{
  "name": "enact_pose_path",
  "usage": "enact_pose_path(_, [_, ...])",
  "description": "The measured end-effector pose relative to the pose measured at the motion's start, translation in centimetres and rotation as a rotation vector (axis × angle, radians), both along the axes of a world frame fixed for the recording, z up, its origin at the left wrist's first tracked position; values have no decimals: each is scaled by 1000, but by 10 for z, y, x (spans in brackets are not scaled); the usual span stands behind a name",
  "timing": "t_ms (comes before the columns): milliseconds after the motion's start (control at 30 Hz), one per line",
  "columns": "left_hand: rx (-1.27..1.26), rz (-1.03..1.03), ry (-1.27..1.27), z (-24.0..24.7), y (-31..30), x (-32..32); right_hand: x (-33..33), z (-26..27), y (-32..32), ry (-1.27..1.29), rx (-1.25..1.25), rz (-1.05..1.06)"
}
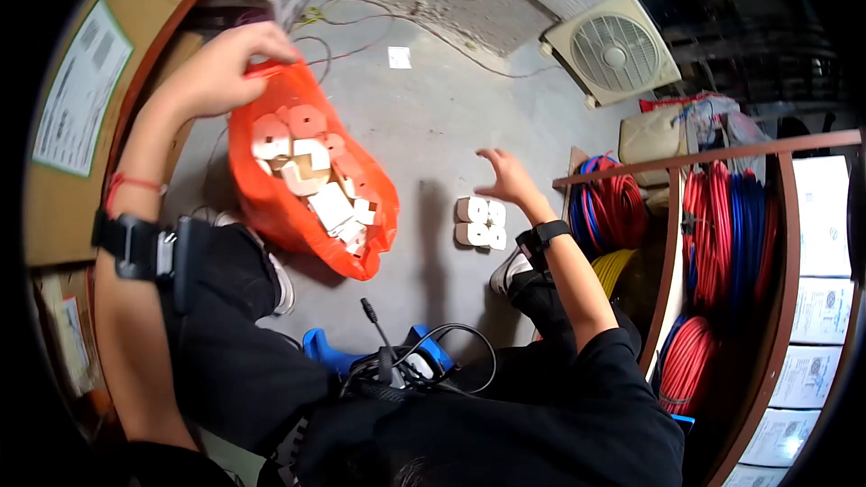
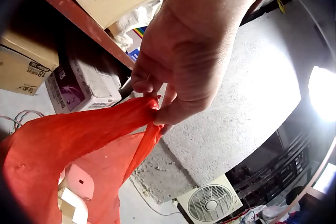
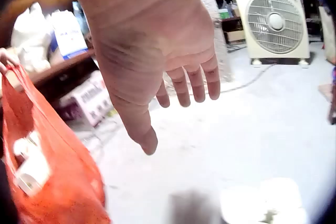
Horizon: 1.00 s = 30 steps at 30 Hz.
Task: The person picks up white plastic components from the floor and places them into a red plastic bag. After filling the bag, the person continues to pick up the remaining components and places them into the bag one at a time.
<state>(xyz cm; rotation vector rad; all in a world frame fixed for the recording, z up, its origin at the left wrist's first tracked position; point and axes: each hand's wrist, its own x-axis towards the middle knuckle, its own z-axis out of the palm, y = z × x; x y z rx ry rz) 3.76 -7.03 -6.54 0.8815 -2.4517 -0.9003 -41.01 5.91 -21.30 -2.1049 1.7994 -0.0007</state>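
Observation:
My left hand (image 1: 221, 74) pinches the top edge of an orange-red plastic bag (image 1: 248, 203), holding one side of its mouth up. In the left wrist view the thumb and fingertips grip the gathered red plastic (image 2: 113, 121). Many white plastic pieces (image 1: 332, 207) lie jumbled inside the bag, some showing small square holes. My right hand (image 1: 511, 180) is over the floor with nothing in it. Its fingers are extended and the thumb stands apart in the right wrist view. Just below it, several white blocky pieces (image 1: 472, 233) stand grouped together on the floor.
A box fan (image 1: 615, 52) stands at the far right. Coils of red and blue cable (image 1: 713, 234) fill the right-hand rack. Cardboard boxes (image 1: 135, 0) line the left side. A thin cord (image 1: 451, 41) crosses the back floor, near a white paper label (image 1: 399, 58).

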Motion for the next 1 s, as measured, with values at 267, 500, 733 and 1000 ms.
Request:
enact_pose_path(267, [201,101,-147,14,4,-7,-66,-107,114,114,225,-378])
enact_pose_path(500, [284,75,-88,17,4,-18,-64,-132,120,53,130,-399])
enact_pose_path(733, [291,82,-158,19,3,-18,-62,-134,115,-27,147,-406])
enact_pose_path(1000, [204,92,-204,18,0,-14,-74,-117,120,-94,-14,-544])
